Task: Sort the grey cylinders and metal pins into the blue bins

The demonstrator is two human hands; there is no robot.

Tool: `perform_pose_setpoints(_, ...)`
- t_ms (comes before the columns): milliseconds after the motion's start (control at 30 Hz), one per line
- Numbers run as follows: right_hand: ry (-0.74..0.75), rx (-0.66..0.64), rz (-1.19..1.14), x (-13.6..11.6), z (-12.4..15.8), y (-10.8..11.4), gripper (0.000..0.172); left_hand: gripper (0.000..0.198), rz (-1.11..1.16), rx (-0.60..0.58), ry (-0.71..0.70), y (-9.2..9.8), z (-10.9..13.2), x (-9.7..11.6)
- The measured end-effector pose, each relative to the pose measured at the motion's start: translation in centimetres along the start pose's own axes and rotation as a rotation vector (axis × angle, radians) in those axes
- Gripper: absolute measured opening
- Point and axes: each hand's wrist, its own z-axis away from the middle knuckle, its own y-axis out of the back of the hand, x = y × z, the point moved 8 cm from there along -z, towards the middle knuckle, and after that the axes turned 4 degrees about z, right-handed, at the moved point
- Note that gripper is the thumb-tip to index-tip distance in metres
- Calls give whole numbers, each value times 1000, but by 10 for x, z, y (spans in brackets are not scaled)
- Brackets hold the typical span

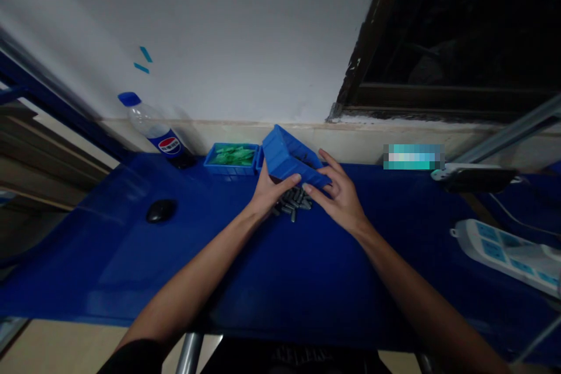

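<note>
A blue plastic bin [291, 155] is tilted over the table between my two hands. My left hand [269, 190] grips its left end, the thumb along the lower edge. My right hand [339, 193] holds the other end, with fingers on the rim and thumb below. Under the bin, a pile of small dark grey cylindrical pieces [294, 203] lies on the blue tabletop [280, 269]. Part of the pile is hidden by the bin and my hands. Just left stands another blue bin [209, 162] holding green pieces [234, 155].
A cola bottle [164, 137] stands against the wall at the back left, with a black mouse [160, 210] nearer me. To the right are a phone on a stand [477, 178] and a white power strip [508, 254]. A pixelated box-like item [414, 156] sits at the back.
</note>
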Motion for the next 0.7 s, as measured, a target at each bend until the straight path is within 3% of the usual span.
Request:
perform_pose_setpoints(67,12,-25,-73,5,3,-10,22,84,43,43,2,16,3,5)
perform_pose_setpoints(200,-33,173,45,35,8,-16,31,72,65,129,-24,54,11,12)
perform_pose_setpoints(233,-46,199,154,41,10,-21,41,71,58,150,-24,62,13,13)
perform_pose_setpoints(333,-19,110,386,50,15,-45,84,69,59,197,-21,81,15,15)
perform_pose_setpoints(400,-8,49,452,53,17,-56,96,69,70,215,-12,88,16,14)
perform_pose_setpoints(533,-8,2,434,56,18,-56,84,70,32,226,-11,93,16,13)
perform_pose_setpoints(700,31,-19,476,52,19,-57,81,66,-36,191,-2,93,17,10)
